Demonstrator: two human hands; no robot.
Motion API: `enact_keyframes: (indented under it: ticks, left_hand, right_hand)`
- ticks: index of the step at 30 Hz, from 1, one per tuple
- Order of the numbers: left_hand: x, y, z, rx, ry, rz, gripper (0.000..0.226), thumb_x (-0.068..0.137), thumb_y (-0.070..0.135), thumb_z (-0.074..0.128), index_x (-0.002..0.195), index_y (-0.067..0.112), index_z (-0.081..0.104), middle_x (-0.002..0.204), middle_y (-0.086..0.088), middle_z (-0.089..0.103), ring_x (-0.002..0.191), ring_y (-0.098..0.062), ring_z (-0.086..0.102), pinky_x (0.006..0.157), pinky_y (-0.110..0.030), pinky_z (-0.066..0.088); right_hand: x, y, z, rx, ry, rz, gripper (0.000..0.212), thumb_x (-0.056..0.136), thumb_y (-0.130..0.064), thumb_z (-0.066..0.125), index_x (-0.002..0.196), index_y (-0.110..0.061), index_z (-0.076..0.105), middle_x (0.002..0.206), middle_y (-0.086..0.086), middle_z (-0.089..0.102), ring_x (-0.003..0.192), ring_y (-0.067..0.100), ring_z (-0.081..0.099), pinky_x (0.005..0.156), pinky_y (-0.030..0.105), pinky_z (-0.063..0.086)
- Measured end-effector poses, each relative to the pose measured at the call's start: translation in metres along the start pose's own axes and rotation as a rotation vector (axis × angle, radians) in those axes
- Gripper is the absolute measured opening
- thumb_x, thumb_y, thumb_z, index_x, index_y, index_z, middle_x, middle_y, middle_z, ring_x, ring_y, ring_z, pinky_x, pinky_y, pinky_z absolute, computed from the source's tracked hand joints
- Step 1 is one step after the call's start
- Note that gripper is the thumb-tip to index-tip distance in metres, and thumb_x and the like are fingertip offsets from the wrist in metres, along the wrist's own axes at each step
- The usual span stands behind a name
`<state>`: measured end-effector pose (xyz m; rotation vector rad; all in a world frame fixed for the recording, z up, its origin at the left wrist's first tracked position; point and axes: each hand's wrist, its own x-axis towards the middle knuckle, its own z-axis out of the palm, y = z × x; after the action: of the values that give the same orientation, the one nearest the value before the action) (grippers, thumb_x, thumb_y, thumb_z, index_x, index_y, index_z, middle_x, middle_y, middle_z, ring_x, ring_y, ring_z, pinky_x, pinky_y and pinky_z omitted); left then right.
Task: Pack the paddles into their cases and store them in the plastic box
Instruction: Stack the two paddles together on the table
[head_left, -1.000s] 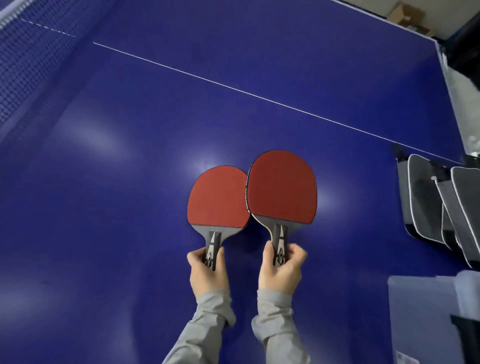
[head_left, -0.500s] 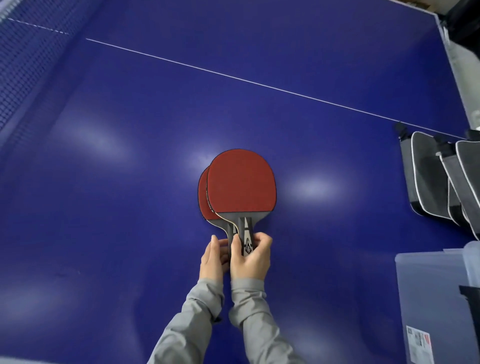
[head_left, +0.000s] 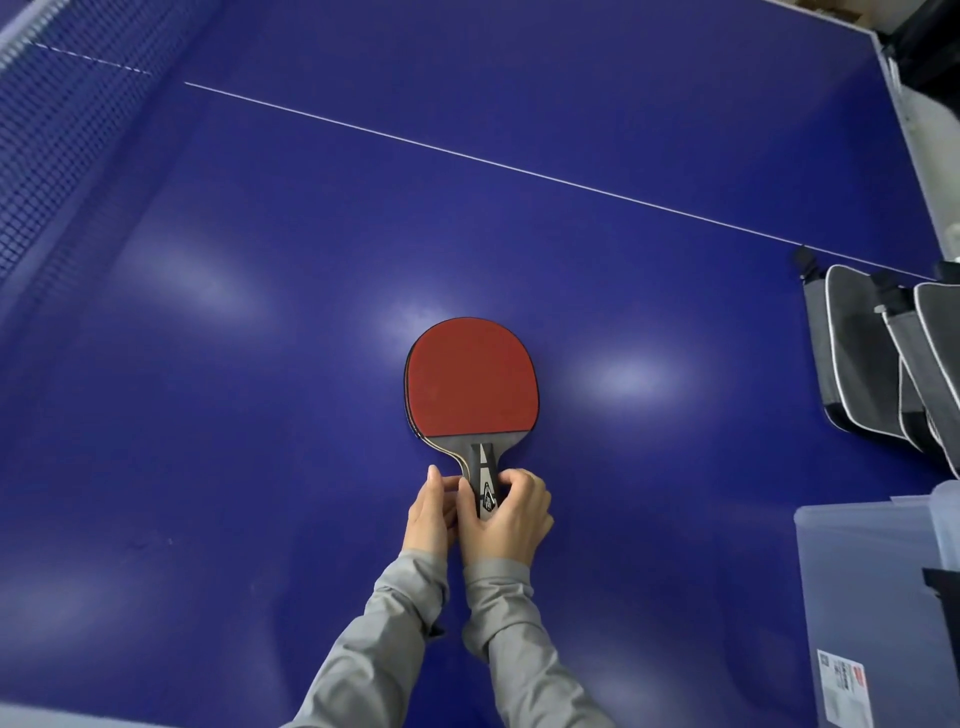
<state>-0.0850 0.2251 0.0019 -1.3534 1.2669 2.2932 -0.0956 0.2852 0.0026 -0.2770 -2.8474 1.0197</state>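
Note:
Two red-faced paddles lie stacked one on the other, so only the top paddle (head_left: 471, 376) shows fully; a thin edge of the lower paddle (head_left: 408, 400) peeks out on its left. My right hand (head_left: 506, 514) grips the stacked handles from the right. My left hand (head_left: 432, 512) presses against the handles from the left, fingers mostly straight. Grey-and-black paddle cases (head_left: 878, 364) lie at the table's right side. The translucent plastic box (head_left: 872, 597) stands at the lower right.
The blue table-tennis table (head_left: 260, 415) fills the view, with its white centre line (head_left: 467, 156) running across. The net (head_left: 47, 156) stands along the left. The table's right edge (head_left: 914, 145) is near the cases.
The two paddles, side by side a second ago, have been brought together and now sit squarely stacked. Both hands have closed in on the joined handles.

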Motion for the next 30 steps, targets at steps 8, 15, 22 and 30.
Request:
enact_keyframes:
  ticks: [8, 15, 22, 30]
  left_hand:
    - [-0.010, 0.000, 0.022, 0.354, 0.110, 0.060, 0.053, 0.073, 0.051, 0.071, 0.111, 0.018, 0.055, 0.093, 0.003, 0.063, 0.087, -0.013, 0.060, 0.079, -0.028, 0.047]
    - [-0.011, -0.003, 0.038, 0.686, 0.454, 0.182, 0.040, 0.079, 0.017, 0.065, 0.113, 0.008, 0.048, 0.110, -0.009, 0.058, 0.102, -0.032, 0.056, 0.082, -0.034, 0.041]
    - [-0.009, 0.003, 0.026, 0.714, 0.525, 0.210, 0.019, 0.081, 0.011, 0.052, 0.100, 0.010, 0.054, 0.095, -0.011, 0.064, 0.089, -0.036, 0.058, 0.079, -0.038, 0.047]
    - [-0.027, 0.011, -0.063, 0.676, 0.565, 0.243, 0.013, 0.080, 0.018, 0.058, 0.087, 0.026, 0.051, 0.070, 0.004, 0.058, 0.061, -0.014, 0.054, 0.046, -0.021, 0.036]
  right_hand:
    - [0.009, 0.028, -0.031, 0.168, 0.074, 0.110, 0.028, 0.085, -0.033, 0.055, 0.097, -0.008, 0.060, 0.096, 0.001, 0.061, 0.086, 0.022, 0.056, 0.076, 0.028, 0.029]
    - [0.034, 0.049, -0.048, 0.120, 0.046, 0.106, 0.011, 0.087, -0.011, 0.061, 0.096, -0.005, 0.060, 0.096, 0.004, 0.060, 0.089, 0.021, 0.054, 0.080, 0.029, 0.031]
    - [0.038, 0.062, -0.053, 0.081, -0.086, 0.037, 0.018, 0.087, -0.014, 0.061, 0.103, -0.005, 0.060, 0.104, 0.004, 0.061, 0.097, 0.024, 0.056, 0.082, 0.030, 0.031]
    - [0.037, 0.083, -0.063, -0.147, -0.226, -0.135, 0.042, 0.081, -0.011, 0.069, 0.119, 0.002, 0.057, 0.123, 0.018, 0.059, 0.115, 0.037, 0.054, 0.088, 0.050, 0.043]
